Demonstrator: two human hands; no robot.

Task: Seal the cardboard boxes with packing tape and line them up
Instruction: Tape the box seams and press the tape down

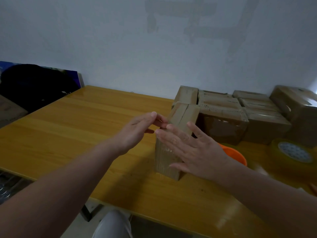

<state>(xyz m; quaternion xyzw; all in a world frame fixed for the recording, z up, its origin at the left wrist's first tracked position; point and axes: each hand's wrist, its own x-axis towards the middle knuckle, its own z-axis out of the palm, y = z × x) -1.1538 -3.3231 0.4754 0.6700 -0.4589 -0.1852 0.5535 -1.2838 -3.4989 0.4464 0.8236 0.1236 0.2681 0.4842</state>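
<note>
Box (181, 116): upright at worktop (77, 126) centre.
Left hand (137, 129): fingers straight, tips touching the box's upper left edge.
Right hand (192, 148): flat, fingers spread on its near face.
Tape roll (294, 152): 3 o'clock of box.

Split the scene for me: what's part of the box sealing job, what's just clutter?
Job: upright box, with left hand and right hand on it; box stack; tape roll.
Lying about: orange bowl; dark bag.

table (85, 126): glossy yellow wood | on it: 1 upright box (181, 115), box cluster (221, 107) back right, tape roll (291, 152), orange dish (236, 154)
</note>
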